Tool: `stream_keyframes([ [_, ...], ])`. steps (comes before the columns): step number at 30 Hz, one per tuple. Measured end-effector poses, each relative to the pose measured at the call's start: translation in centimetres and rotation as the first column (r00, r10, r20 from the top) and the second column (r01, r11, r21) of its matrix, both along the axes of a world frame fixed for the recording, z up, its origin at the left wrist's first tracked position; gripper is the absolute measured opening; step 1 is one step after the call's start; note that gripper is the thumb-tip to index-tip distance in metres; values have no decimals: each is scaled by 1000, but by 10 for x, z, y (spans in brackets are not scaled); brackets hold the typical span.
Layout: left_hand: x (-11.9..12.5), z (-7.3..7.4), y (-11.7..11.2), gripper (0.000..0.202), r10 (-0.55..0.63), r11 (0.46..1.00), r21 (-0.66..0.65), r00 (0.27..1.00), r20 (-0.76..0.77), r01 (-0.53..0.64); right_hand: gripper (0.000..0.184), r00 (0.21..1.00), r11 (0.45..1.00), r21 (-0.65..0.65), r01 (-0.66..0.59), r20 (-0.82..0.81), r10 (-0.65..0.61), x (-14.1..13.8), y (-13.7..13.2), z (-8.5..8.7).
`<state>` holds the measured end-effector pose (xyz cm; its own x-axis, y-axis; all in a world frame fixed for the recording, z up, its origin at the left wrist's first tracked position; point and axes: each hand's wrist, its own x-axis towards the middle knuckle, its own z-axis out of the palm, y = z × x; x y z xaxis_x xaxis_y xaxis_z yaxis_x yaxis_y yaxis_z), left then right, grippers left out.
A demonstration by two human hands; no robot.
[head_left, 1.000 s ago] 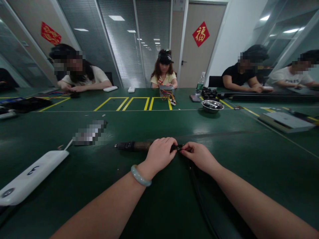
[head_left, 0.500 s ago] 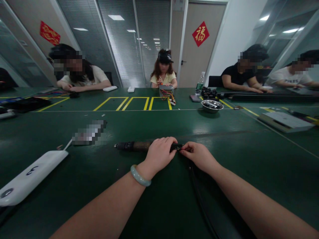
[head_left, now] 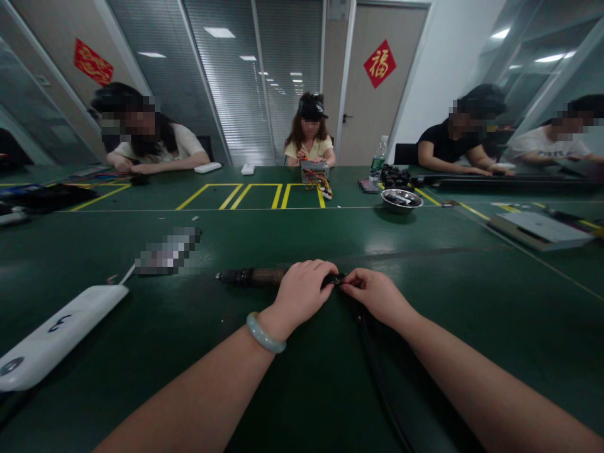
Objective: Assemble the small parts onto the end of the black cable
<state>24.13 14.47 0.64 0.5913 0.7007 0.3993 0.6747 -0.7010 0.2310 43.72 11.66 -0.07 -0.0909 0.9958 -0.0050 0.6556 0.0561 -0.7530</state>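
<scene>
An electric screwdriver [head_left: 264, 277], long, dark and brownish, lies across the green table with its narrow metal tip to the left. My left hand [head_left: 306, 289] is wrapped over its rear part, a pale green bangle on the wrist. At the tail end my right hand [head_left: 370, 290] has its thumb and forefinger pinched together beside a small dark part with tiny bright bits. What those fingertips hold is too small to make out. A black cable [head_left: 377, 371] runs from beneath the right hand toward the near edge.
On the left lie a white power strip [head_left: 66, 333] and a blurred-out flat object [head_left: 168, 251]. Farther off are a metal bowl [head_left: 401, 200] of dark parts, a white box [head_left: 540, 230], a plastic bottle [head_left: 379, 157] and a grey wired box [head_left: 315, 168]. Several people sit across the table.
</scene>
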Motion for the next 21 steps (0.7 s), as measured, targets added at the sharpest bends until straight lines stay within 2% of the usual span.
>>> stream_keyframes([
  [3,0,0,0,16,22,1000,-2,1000,-1,-22,14,1000,1000,-3,0,-3,0,0,0,1],
  [7,0,1,1,11,-14,1000,-6,1000,-11,14,14,1000,1000,3,-3,7,3,0,-1,3],
  [17,-1,0,1,15,-42,999,-4,999,-27,42,13,1000,1000,4,7,7,-7,-1,-1,2],
  [21,0,1,1,17,-16,1000,-1,1000,-17,16,12,1000,1000,18,9,21,-10,-1,-1,2],
])
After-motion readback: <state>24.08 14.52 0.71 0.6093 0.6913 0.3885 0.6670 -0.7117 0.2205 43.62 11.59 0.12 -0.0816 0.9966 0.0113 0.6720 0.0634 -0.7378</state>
